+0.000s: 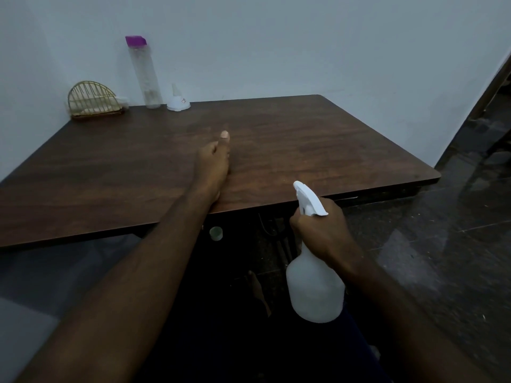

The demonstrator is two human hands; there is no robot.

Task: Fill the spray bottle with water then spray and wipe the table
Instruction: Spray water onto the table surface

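Off the near edge of the table, the right hand held the spray bottle in the air, fingers wrapped round its neck just below the white trigger head. Bottle long axis near vertical, slightly tilted; translucent body hung below the hand, over the person's lap. Nozzle pointed up and away from the person, toward the table top and far wall. Liquid level inside: could not tell through the cloudy plastic.

Left hand rested on the wooden top near its front edge, side-on, fingers loosely curled, thumb extended forward toward the wall; it held nothing. Forearm crossed the table edge.

At the far left of the table, against the wall: a wire napkin holder, a tall clear bottle with purple cap standing upright beside it, and a small white funnel set wide end down, spout up, just right of that bottle. A small green cap-like item showed below the table edge, between the two arms.
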